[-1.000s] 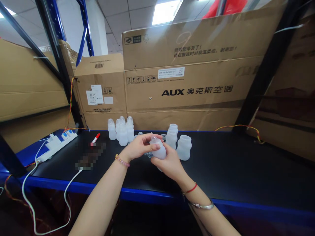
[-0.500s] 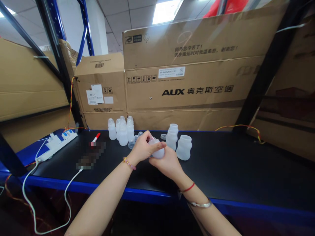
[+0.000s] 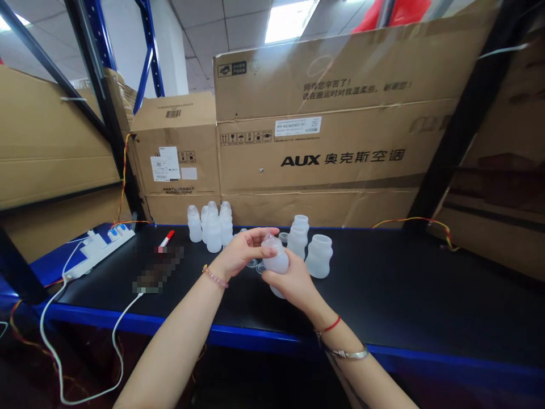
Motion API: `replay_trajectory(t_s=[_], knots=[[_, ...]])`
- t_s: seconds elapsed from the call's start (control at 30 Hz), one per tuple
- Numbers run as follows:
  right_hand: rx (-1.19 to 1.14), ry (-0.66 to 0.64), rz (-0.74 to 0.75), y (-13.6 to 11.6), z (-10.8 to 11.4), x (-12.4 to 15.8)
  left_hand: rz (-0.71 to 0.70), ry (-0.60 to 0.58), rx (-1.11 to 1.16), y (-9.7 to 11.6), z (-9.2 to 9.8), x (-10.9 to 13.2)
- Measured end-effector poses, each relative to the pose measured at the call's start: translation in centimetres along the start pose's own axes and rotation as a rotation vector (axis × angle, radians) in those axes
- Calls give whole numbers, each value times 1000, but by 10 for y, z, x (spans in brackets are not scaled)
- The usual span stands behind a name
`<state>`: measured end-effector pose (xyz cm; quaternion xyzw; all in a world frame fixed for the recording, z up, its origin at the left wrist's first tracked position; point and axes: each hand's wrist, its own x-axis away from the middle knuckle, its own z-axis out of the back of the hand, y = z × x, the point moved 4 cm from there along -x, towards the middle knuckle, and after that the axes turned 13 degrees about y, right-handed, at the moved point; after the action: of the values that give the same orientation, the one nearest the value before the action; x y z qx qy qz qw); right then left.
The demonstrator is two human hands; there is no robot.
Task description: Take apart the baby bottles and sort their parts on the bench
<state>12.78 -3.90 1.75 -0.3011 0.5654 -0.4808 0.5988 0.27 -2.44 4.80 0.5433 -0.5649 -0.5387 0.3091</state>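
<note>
A frosted baby bottle (image 3: 276, 262) with a clear domed cap leans slightly in front of me, above the black shelf top. My right hand (image 3: 294, 279) wraps round its body from the right. At the capped end, my left hand (image 3: 243, 250) has its thumb on the near side and its fingers reaching behind. Part of the bottle is hidden by both hands. Just right of my hands stand open, capless bottles (image 3: 319, 257). Small clear caps or rings (image 3: 252, 263) lie behind my left hand, partly covered.
Several capped bottles (image 3: 213, 236) stand at the back left. A red-and-white marker (image 3: 166, 241), a blurred dark object (image 3: 157, 272) with a white cable, and a power strip (image 3: 102, 253) lie further left. Large cardboard boxes (image 3: 340, 187) wall the back.
The bottle has turned more upright and shifted slightly right. My left fingers have loosened and stretched out behind its cap, while my right hand keeps its hold.
</note>
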Motion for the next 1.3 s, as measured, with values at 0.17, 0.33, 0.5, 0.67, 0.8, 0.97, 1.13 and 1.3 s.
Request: replay_trajectory(t_s=[0.17, 0.33, 0.5, 0.67, 0.8, 0.97, 1.13, 1.3], knots=[[22, -7, 5, 3, -1, -1, -55, 55, -171, -3, -1, 0], [-6, -26, 15, 1, 0, -2, 23, -47, 1, 5, -2, 4], [-66, -60, -9, 0, -1, -2, 42, -42, 80, 6, 0, 3], [-77, -104, -13, -3, -3, -1, -59, 68, -91, 0, 0, 0], [-74, -89, -18, -2, -2, -1, -69, 37, -140, 3, -2, 3], [-102, -88, -31, -1, 0, -2, 56, -77, 55, 8, -3, 6], [-115, -110, -20, -2, -1, -1, -12, 15, -25, 3, 0, 2], [-42, -98, -9, -1, -1, -1, -77, 61, -212, 0, -1, 2]])
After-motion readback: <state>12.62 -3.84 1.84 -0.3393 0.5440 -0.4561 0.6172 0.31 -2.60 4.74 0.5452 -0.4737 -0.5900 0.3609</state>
